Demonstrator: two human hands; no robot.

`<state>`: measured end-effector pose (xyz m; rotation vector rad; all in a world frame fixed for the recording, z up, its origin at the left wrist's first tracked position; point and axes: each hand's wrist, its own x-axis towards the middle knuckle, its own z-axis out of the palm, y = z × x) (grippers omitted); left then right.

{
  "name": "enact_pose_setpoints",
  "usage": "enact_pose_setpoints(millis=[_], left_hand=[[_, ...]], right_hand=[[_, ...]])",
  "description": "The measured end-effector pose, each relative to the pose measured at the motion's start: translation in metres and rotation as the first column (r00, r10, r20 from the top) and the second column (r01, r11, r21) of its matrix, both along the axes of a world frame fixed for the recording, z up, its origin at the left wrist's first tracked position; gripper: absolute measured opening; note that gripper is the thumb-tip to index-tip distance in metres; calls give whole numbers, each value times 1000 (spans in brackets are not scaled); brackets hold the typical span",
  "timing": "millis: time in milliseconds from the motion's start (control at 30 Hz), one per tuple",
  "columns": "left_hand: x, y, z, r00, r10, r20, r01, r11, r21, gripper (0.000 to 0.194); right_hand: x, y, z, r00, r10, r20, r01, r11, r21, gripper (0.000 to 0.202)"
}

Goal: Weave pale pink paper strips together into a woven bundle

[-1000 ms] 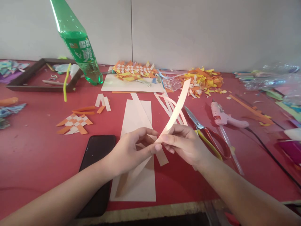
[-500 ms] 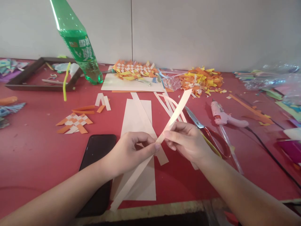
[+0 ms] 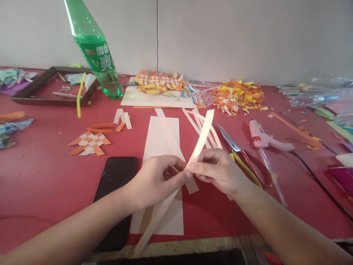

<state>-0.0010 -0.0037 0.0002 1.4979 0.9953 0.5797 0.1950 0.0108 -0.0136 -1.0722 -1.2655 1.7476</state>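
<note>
A long white paper strip [image 3: 203, 138] runs diagonally through both hands, its upper end bent up and its lower end reaching the table's front edge. My left hand [image 3: 162, 178] pinches it near the middle between thumb and fingers. Right beside those fingertips, my right hand [image 3: 216, 169] pinches the same strip. Beneath them lies a white paper sheet [image 3: 162, 140] on the red table, with another white strip [image 3: 167, 127] crossing it. Left of the sheet, a black phone [image 3: 117, 173] is partly covered by my left forearm.
Scissors [image 3: 234, 147] and a pink glue gun [image 3: 264, 138] lie to the right. A woven orange-and-white paper fish [image 3: 89, 142] rests on the left. Behind stand a green bottle [image 3: 103, 62] and a dark frame [image 3: 27, 97], with a pile of orange and yellow paper pieces [image 3: 238, 95] farther right.
My two hands have come closer together, their fingertips now almost meeting on the strip. The strip's upper end bends more and has swung left. The view has shifted slightly.
</note>
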Motion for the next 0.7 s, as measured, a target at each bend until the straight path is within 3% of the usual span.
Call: enact_pose_setpoints(millis=[133,433,700], left_hand=[[-1,0,1,1000,-11,6,11,999,46,28],[-4,3,1,992,-110,68,116,989,-90,30],[-2,3,-1,998,-41,41,44,995,-93,26]], right_hand=[[-2,-3,-1,999,18,31,-19,1000,16,16],[4,5,7,994,-94,-59,90,994,-62,21],[1,4,6,991,-125,-50,122,991,-62,30]])
